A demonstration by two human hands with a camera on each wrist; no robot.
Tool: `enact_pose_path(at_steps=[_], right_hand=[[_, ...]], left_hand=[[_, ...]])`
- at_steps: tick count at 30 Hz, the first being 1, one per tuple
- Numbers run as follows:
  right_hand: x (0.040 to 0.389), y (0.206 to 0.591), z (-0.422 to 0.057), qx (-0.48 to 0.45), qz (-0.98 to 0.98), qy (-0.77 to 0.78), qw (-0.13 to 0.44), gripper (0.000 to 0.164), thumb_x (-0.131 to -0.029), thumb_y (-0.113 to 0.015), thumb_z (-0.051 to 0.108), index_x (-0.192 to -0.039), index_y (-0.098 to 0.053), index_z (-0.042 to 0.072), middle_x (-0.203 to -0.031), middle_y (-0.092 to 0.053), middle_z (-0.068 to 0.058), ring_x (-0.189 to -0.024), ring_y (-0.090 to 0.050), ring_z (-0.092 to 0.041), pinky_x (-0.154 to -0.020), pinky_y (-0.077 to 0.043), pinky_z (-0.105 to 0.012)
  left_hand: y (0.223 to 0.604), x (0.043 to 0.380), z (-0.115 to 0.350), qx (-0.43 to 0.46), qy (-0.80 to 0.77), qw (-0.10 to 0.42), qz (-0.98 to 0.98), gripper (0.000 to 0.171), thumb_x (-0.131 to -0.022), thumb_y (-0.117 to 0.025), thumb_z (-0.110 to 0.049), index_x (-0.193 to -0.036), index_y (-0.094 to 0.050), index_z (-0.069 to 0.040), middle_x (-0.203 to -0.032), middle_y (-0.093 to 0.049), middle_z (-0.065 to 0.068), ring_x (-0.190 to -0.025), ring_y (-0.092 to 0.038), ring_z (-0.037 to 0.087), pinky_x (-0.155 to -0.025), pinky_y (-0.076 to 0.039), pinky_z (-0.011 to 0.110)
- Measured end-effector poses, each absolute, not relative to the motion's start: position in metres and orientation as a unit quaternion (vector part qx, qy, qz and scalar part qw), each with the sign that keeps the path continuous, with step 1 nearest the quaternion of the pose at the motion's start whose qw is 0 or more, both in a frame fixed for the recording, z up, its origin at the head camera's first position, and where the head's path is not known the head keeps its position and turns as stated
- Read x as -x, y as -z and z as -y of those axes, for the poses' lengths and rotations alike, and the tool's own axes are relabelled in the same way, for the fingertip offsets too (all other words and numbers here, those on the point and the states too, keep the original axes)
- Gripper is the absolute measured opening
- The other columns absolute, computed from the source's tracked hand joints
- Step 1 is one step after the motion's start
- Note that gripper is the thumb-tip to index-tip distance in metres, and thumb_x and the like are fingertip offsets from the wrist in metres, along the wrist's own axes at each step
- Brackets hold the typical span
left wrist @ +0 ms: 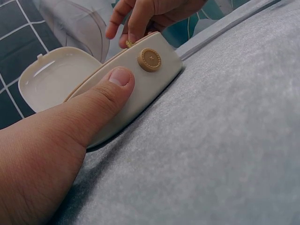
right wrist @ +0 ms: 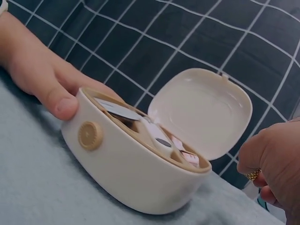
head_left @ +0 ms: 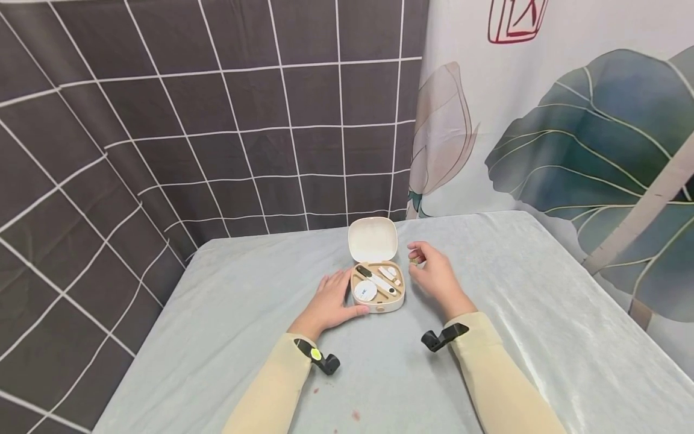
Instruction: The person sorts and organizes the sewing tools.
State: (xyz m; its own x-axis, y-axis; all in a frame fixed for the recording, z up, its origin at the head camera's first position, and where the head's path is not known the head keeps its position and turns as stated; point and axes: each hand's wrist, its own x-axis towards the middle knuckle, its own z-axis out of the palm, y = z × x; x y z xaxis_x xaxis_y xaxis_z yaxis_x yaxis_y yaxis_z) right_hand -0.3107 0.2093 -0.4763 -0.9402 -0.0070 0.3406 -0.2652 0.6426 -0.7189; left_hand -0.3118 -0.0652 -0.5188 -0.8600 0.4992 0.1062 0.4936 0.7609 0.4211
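Observation:
A cream sewing box (head_left: 386, 306) stands on the cloth, its lid (head_left: 373, 239) raised at the back. Its tan tray holds a white disc (head_left: 365, 291), a long white tool with a dark end (head_left: 382, 283) and small white pieces (head_left: 390, 275). My left hand (head_left: 329, 303) holds the box by its left side, thumb (left wrist: 105, 93) against the front wall beside the tan button-shaped knob (left wrist: 150, 60). Right of the box, my right hand (head_left: 435, 277) pinches a small gold dimpled thimble (right wrist: 253, 175), partly hidden by the fingers.
A pale grey-blue cloth (head_left: 244, 313) covers the table. Behind it hangs a dark curtain with white grid lines (head_left: 244, 120), and at the right a white one with a large leaf print (head_left: 596, 138). A black wrist mount (head_left: 444, 337) sits on the right sleeve.

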Motion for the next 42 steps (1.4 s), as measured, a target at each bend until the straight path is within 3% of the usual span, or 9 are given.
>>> enact_pose_path(at_steps=[9,30,42], right_hand=[[0.307,0.472,-0.199,-0.159,0.874,-0.434,0.15,0.042,-0.081,-0.067,-0.007,-0.122,-0.062,0.0,-0.1,-0.071,-0.013,-0.089,-0.062,-0.025,-0.076,-0.049,-0.035],[0.3,0.469,-0.186,-0.293,0.833,-0.467,0.055,0.04,-0.08,-0.069,-0.011,-0.118,-0.061,-0.003,-0.098,-0.069,-0.009,-0.083,-0.061,-0.02,-0.07,-0.049,-0.028],[0.297,0.467,-0.177,-0.313,0.848,-0.427,0.018,0.041,-0.081,-0.071,-0.005,-0.12,-0.061,-0.001,-0.097,-0.068,-0.002,-0.086,-0.062,-0.015,-0.073,-0.052,-0.027]], left_hand=[[0.519,0.313,0.065,-0.262,-0.222,0.008,-0.939,0.108,-0.084,-0.063,-0.073,-0.162,-0.021,-0.012,-0.163,-0.033,0.012,-0.151,-0.026,0.033,-0.124,-0.011,0.053],[0.521,0.313,0.065,-0.265,-0.221,0.003,-0.939,0.108,-0.084,-0.062,-0.075,-0.161,-0.023,-0.011,-0.162,-0.033,0.014,-0.151,-0.026,0.034,-0.123,-0.011,0.054],[0.522,0.314,0.065,-0.262,-0.219,0.002,-0.94,0.107,-0.084,-0.062,-0.074,-0.161,-0.023,-0.011,-0.162,-0.033,0.013,-0.151,-0.026,0.033,-0.123,-0.011,0.054]])
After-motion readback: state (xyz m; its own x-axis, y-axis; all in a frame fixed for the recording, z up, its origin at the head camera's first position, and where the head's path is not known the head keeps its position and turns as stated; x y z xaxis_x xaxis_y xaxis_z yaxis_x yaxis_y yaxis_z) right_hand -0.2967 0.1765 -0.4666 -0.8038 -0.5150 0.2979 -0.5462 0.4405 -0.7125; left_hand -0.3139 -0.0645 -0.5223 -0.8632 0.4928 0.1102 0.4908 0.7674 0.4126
